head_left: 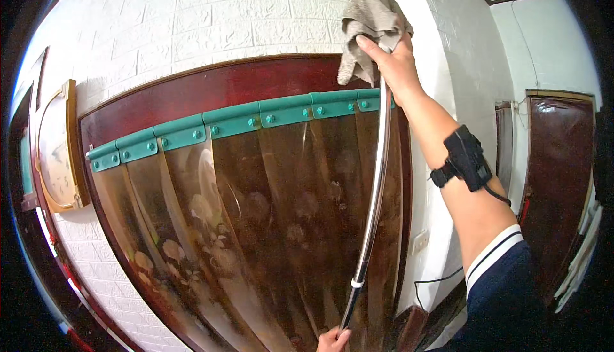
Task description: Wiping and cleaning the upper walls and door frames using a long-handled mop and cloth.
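Note:
A long shiny metal pole [379,160] runs nearly upright before me, with a white ring and a darker section lower down. My left hand [334,340], at the bottom edge of the view, grips that darker section. Raised high, my right hand [400,66] grasps the pole near its upper end together with a crumpled grey-beige cloth [371,11]. The cloth bunches above the hand and one corner hangs to its left. It hides the pole's top end. A black strapped device [466,158] with a cable sits on my right forearm.
Behind the pole, a transparent strip curtain [249,208] hangs from a green rail [230,117] in a dark red door frame [249,76]. A clock [60,150] hangs on the white brick-patterned wall [216,21]. A wall switch [420,241] and brown door [556,174] are at right.

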### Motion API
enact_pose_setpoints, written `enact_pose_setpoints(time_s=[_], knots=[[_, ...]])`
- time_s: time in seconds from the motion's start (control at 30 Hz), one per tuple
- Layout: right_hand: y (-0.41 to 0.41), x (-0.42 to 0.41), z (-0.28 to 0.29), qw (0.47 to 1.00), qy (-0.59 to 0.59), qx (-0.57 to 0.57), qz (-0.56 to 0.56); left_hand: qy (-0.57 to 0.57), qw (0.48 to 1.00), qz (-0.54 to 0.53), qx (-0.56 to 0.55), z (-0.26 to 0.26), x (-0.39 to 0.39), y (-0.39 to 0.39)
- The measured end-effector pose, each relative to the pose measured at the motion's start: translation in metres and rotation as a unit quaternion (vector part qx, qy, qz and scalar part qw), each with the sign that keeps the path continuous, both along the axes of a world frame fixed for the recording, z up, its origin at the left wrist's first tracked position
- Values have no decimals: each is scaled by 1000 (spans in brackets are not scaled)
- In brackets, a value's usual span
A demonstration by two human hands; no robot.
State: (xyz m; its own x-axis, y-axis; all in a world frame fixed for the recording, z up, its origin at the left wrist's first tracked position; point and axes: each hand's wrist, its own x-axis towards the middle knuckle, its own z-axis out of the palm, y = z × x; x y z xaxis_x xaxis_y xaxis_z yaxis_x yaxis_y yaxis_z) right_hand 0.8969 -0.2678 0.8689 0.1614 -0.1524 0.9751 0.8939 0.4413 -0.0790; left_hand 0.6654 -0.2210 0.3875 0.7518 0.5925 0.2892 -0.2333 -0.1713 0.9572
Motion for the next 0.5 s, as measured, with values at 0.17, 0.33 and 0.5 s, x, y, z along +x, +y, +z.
enact_pose_setpoints(time_s=[0.17,0.33,0.5], knots=[[33,49,-6,992,69,-13,108,11,1000,14,-4,-23,22,7],[69,49,-9,974,84,-68,-200,14,999,52,-9,-19,25,15],[66,45,-7,952,132,-75,-265,-6,995,100,26,-8,17,29]])
